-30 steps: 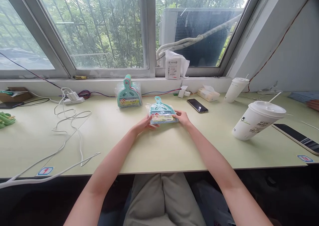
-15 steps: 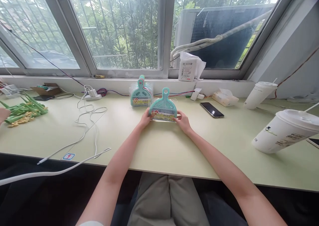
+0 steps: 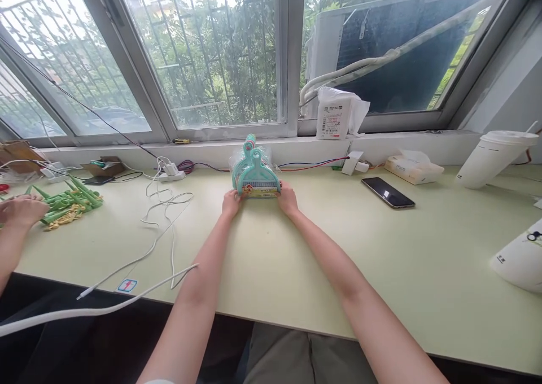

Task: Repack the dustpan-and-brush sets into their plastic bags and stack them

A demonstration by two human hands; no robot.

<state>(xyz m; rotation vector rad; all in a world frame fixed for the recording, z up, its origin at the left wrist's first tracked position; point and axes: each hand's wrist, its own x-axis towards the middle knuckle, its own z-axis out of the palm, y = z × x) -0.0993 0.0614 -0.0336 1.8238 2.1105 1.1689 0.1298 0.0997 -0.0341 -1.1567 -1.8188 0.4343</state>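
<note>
A packaged teal dustpan-and-brush set (image 3: 259,175) stands upright at the back middle of the table, with its looped handle up and a printed label along the bottom. My left hand (image 3: 231,203) grips its lower left edge. On the lower right edge, my right hand (image 3: 288,197) is closed. Right behind it, a stack of similar packaged dustpan sets (image 3: 249,142) stands in clear wrap, mostly hidden by the front one. Whether the two touch, I cannot tell.
A phone (image 3: 388,192), a tissue pack (image 3: 414,166) and white cups (image 3: 493,158) are on the right. White cables (image 3: 169,200) lie to the left. Farther left, another person's hands (image 3: 23,210) are at a pile of green stems (image 3: 78,200). A boxed pack (image 3: 336,116) sits on the sill.
Both hands have carried the dustpan set left and back, up against the front of the stack. The view has turned somewhat left, and the other person's hands show more.
</note>
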